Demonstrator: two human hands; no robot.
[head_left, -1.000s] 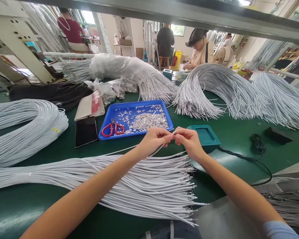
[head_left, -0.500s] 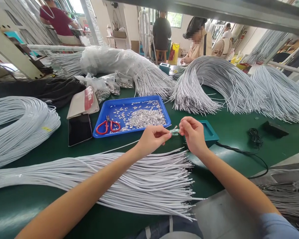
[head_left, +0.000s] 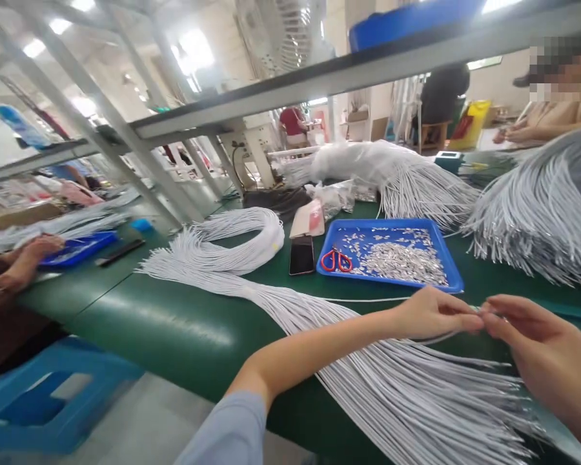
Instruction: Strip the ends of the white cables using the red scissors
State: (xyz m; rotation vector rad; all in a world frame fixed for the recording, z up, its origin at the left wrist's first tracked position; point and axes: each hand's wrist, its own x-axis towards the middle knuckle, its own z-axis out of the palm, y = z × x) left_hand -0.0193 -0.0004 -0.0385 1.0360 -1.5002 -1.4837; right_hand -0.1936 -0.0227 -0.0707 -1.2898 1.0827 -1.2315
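Note:
My left hand (head_left: 438, 314) is closed in a pinch on a thin white cable (head_left: 440, 338), just behind its end. Pale green wires (head_left: 475, 309) stick out a little between my fingertips. My right hand (head_left: 545, 342) meets it there, thumb and fingers pinched on the wire ends; its fingers hide most of them. Under both hands lies a fanned bundle of white cables (head_left: 368, 361) with stripped tips. Just behind my left hand, a blue tray (head_left: 392, 279) holds a heap of small silvery metal pieces (head_left: 401, 260) and red-handled snips (head_left: 336, 260).
Left of the tray lie a phone (head_left: 301, 255) and a coiled cable bundle (head_left: 242, 252). Further bundles (head_left: 537, 200) stand behind. A metal shelf beam (head_left: 290, 97) crosses overhead. Co-workers sit around; one person's hands (head_left: 33, 255) work at the far left, near a blue stool (head_left: 58, 400).
The view has swung left, so the tray and bundles appear further right. My fingertips have come together, with my right hand now touching the wire ends.

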